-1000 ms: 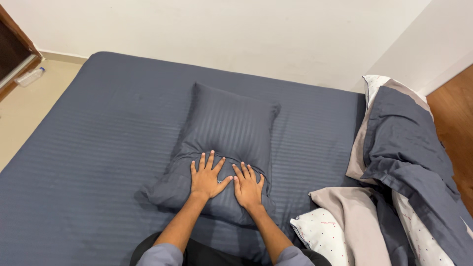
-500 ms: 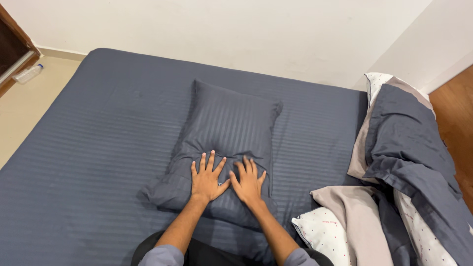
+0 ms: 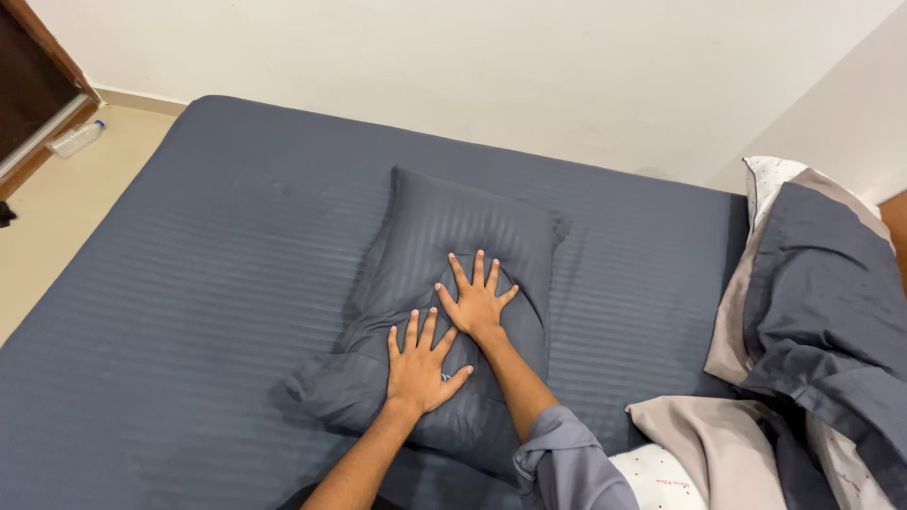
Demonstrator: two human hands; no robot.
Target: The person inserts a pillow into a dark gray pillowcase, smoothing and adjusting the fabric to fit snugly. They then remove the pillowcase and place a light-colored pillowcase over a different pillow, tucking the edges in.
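Your left hand (image 3: 422, 366) and right hand (image 3: 477, 300) lie flat, fingers spread, pressing the pillow (image 3: 453, 312) mid-bed (image 3: 189, 283). Pillow: dark grey, striped, creased. Open sheet toward left edge; heaped duvet (image 3: 812, 331) crowds right edge.

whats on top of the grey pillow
Both hands lie flat on the pillow: left hand near its lower end, right hand at its middle. The fabric beneath the palms is covered.

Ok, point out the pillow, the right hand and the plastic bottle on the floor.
pillow (image 3: 491, 222): head view, bare upper part of the dark striped case.
right hand (image 3: 478, 304): head view, back of the hand, flat on the pillow.
plastic bottle (image 3: 76, 139): head view, its clear body.
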